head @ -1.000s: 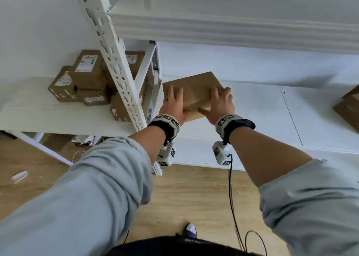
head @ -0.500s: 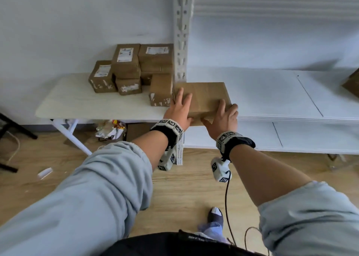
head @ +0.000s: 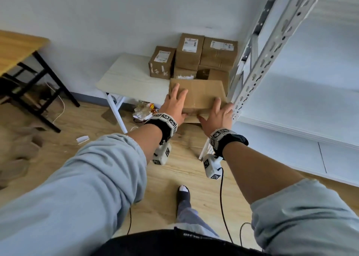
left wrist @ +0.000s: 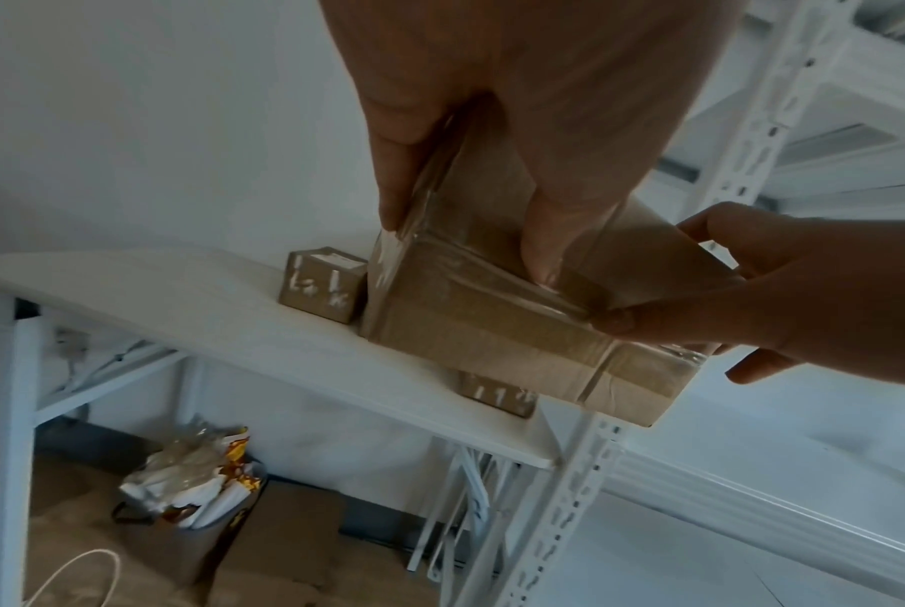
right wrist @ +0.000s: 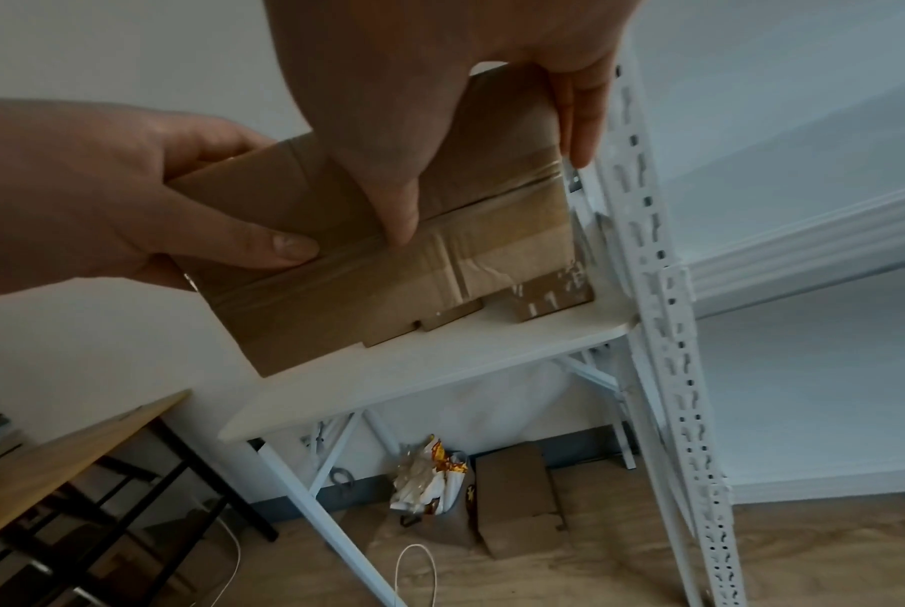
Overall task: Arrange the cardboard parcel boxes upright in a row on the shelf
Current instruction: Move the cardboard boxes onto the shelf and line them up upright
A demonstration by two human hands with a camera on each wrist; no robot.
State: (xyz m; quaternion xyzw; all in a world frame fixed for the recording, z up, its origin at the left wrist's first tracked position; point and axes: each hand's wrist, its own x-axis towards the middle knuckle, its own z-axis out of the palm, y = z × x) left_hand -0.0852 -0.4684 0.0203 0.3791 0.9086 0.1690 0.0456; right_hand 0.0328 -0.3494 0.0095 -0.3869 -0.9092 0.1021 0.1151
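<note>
Brown cardboard, flat and taped along its seams, filled my grip: I held the wide parcel box (head: 196,95) between both hands above the near edge of the small white folding table (head: 128,79). My left hand (head: 173,105) lay with fingers spread over the box's top face and the thumb hooked under its near side, and my right hand (head: 217,115) clamped the right end the same way, thumb on the taped near face and fingers (right wrist: 577,102) wrapped over the far edge. The box's right end sat just beside the white perforated steel upright (head: 258,61) of the shelving unit, my right fingertips almost against it; whether they touched it I could not tell. Behind the held box a cluster of smaller brown labelled parcel boxes (head: 191,52) crowded the table's back right corner against the wall, stacked two high. To the left the tabletop lay bare out to its rounded corner. To the right of the upright stretched the long white shelf board (head: 291,108). Below me were pale wood flooring (head: 93,123), a crumpled bag of wrappers (head: 142,110) under the table, and a wooden desk with black legs (head: 21,48) at far left.
</note>
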